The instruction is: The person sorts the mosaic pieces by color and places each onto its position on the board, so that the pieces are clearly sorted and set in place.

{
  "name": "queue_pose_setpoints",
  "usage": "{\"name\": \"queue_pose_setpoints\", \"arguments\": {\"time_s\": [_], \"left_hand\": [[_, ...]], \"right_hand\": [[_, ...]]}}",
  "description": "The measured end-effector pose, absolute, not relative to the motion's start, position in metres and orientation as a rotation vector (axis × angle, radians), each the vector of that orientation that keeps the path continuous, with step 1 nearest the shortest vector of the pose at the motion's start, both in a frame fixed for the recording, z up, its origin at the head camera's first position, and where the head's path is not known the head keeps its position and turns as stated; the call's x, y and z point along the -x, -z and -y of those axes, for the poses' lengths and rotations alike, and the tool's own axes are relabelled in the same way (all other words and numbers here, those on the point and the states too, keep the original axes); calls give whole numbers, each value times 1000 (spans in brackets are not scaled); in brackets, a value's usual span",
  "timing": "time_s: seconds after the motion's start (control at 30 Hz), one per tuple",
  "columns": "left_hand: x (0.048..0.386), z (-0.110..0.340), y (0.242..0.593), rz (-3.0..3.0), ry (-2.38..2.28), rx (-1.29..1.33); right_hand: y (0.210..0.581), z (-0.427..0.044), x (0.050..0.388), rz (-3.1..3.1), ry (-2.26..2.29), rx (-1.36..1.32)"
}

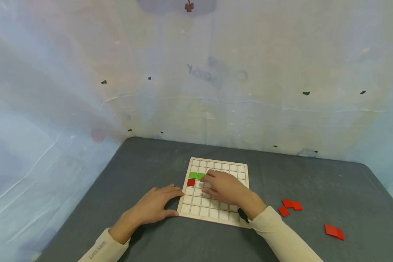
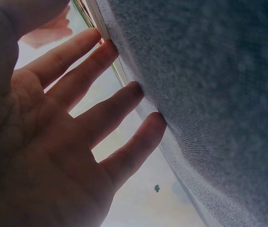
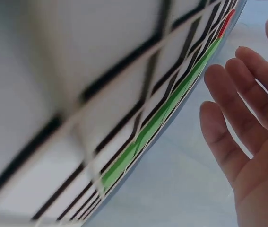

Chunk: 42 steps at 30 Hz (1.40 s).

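On the bench (image 1: 150, 156) lies a gridded board (image 1: 204, 211); the spread left hand (image 1: 155, 204) touches its left edge, the right hand (image 1: 226, 187) hangs above, fingers loosely apart; 5 red tiles (image 1: 330, 230) lie rightward.

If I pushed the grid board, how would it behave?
The grid board probably stays stiff, judging by its straight outline. Lying flat, it would likely slide, not tip. The left hand at its edge might resist leftward pushes.

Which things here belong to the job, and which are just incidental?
Job:
wooden grid board
green tiles and red tile on it
left hand at its edge
right hand over it
probably loose red tiles

Incidental:
dark grey table
pale patterned sheet behind
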<state>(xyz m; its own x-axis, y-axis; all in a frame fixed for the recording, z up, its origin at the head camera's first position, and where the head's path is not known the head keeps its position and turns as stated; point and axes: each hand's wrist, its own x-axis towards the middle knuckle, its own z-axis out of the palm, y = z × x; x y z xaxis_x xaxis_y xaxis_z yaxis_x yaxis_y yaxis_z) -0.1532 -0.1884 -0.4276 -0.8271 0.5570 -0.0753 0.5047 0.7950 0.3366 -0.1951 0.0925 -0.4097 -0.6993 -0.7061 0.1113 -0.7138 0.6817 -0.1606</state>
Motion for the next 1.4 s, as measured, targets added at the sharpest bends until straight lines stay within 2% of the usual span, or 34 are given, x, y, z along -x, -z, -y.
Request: {"name": "queue_pose_setpoints", "arguments": {"time_s": [0.27, 0.7, 0.9, 1.4], "left_hand": [[150, 189, 427, -2806, -452, -824], [146, 192, 426, -2807, -466, -792], [148, 191, 427, -2816, -453, -804], [147, 191, 427, -2825, -455, -836]], "right_hand": [[407, -136, 175, 2837, -378, -1162], [415, -234, 116, 2934, -375, -724], [423, -287, 92, 2835, -277, -613], [455, -403, 70, 3012, -129, -359]]}}
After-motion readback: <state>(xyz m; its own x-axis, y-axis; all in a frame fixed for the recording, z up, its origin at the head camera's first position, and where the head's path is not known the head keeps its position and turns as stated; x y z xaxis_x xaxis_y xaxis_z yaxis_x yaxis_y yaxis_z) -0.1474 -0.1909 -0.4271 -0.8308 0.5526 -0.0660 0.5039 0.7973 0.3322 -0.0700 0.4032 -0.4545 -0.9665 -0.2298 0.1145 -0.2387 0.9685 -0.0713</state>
